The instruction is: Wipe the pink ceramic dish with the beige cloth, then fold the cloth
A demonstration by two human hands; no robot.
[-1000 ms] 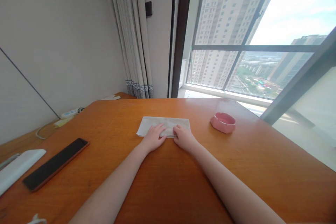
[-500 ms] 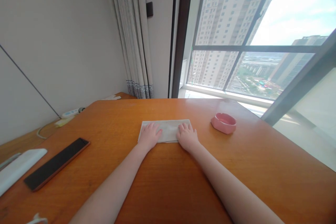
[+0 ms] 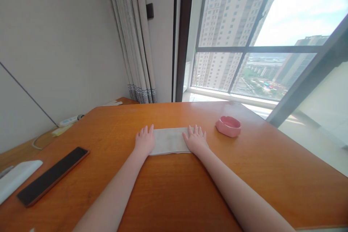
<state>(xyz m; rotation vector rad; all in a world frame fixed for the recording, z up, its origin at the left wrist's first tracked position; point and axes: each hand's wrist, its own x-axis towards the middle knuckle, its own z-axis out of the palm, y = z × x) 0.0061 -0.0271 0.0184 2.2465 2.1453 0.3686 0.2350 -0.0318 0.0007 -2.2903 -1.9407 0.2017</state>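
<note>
A pale grey folded cloth (image 3: 170, 141) lies flat on the wooden table (image 3: 168, 188) in front of me. At its left end is my left hand (image 3: 145, 140), palm down with fingers pointing away, covering that edge. My right hand (image 3: 197, 139) rests on the right end of the cloth with its fingers spread. Neither hand grips anything. The middle of the cloth shows between the two hands, and its near edge looks slightly uneven.
A pink ashtray (image 3: 228, 126) stands to the right of the cloth. On the left lie a dark flat phone-like slab (image 3: 53, 175) and a white object (image 3: 20, 177). A power strip (image 3: 69, 120) sits by the wall. Beyond the table are a curtain (image 3: 133, 43) and a window.
My left hand has slid left to the cloth's end, and the fingers of my right hand have spread. The cloth sits slightly nearer in view; the camera has shifted a little.
</note>
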